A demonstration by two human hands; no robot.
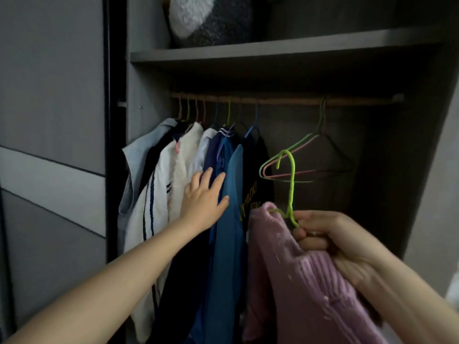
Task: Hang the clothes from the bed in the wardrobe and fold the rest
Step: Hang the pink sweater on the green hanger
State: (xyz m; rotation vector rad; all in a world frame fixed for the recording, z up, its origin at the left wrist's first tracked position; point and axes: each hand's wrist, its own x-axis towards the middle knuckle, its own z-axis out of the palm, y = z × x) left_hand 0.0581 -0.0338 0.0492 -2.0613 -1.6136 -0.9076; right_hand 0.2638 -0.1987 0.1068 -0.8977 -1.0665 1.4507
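Note:
A pink ribbed sweater (300, 281) hangs on a green hanger (291, 184), whose hook points up in front of the open wardrobe. My right hand (330, 239) grips the hanger's shoulder together with the sweater's top. My left hand (202, 197) lies flat with straight fingers against a blue garment (228, 232) among the hung clothes, below the wooden rail (285, 100). The hook is below the rail and does not touch it.
Several garments hang at the rail's left: white (159, 194), navy and blue. Empty wire hangers (320, 155) hang on the right part of the rail. A shelf (273, 49) above holds a fluffy grey-and-white bundle (208, 18). A grey wardrobe door (52, 120) stands at the left.

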